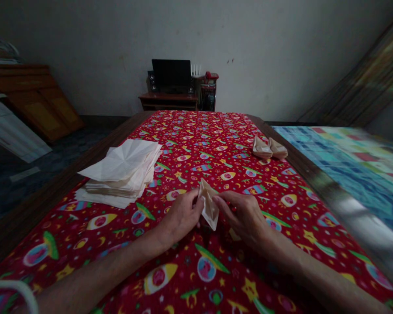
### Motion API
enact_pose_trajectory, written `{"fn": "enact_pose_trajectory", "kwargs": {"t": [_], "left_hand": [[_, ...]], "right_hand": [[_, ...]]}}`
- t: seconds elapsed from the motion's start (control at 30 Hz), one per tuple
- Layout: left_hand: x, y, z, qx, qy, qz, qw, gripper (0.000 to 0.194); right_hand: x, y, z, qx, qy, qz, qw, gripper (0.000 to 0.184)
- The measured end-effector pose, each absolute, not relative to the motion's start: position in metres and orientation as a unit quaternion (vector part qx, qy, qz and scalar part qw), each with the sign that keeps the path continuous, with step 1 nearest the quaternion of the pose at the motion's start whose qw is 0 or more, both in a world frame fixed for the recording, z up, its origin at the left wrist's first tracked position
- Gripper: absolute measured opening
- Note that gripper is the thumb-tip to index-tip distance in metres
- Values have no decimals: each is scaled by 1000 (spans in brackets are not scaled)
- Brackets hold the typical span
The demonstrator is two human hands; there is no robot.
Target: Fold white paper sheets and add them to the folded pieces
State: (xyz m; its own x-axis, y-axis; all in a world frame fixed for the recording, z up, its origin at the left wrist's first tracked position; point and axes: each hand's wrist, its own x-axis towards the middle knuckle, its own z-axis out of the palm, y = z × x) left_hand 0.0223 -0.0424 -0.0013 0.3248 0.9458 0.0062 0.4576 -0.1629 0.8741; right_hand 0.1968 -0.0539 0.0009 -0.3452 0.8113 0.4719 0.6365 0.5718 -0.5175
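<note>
A small folded piece of cream paper stands up between my two hands near the front of the table. My left hand grips its left side, thumb against the paper and fingers behind it, partly hidden. On the other side, my right hand pinches the paper's right edge between thumb and forefinger. To the left lies a stack of creased paper sheets, its top sheet fanned with fold lines. Two folded paper shapes sit side by side at the table's right edge.
A red patterned cloth covers the table. Beyond its far end stand a monitor and speakers on a low desk. A bed lies along the right, and a wooden cabinet stands at the left.
</note>
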Motion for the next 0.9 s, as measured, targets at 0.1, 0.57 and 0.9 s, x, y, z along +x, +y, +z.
{"fn": "enact_pose_trajectory", "kwargs": {"t": [0.1,0.57,0.9], "left_hand": [[23,-43,1,736,493,301,354,22],[19,-38,2,707,449,287,465,27],[17,-46,10,526,358,298,712,22]], "right_hand": [[197,-51,-1,-448,-795,158,377,14],[201,-50,-3,-448,-808,146,354,6],[196,-52,1,-460,-790,219,342,10]]}}
